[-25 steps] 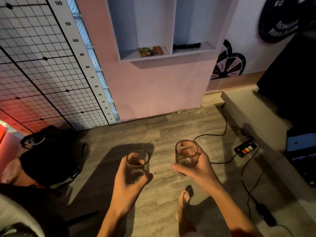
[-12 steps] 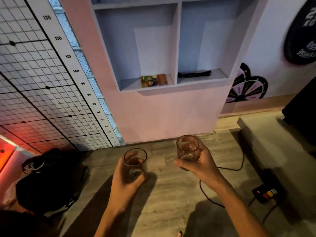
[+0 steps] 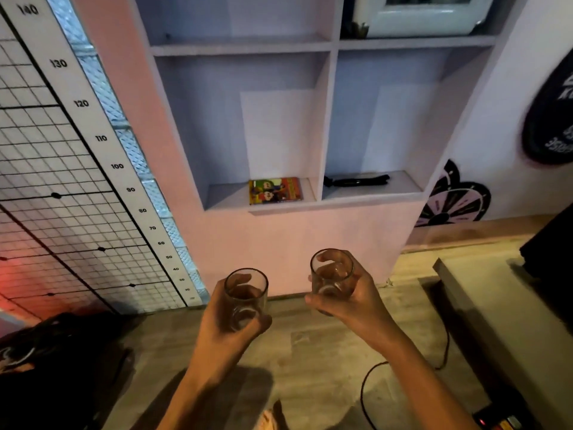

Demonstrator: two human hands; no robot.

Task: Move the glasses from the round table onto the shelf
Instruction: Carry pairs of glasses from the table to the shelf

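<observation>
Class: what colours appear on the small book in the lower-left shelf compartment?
The book is mainly green, yellow and red, shown in the head view.

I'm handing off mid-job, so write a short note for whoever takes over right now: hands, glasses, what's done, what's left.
Left hand: closed around one glass, held upright.
Right hand: closed around the other glass, also upright.
Both glasses are in the air in front of the wall shelf, below its lowest level.
On that level: a colourful book in the left compartment, a black object in the right.
Done: glasses picked up and carried to the shelf.
Left: set both down on the shelf; no glass is on it yet.
</observation>
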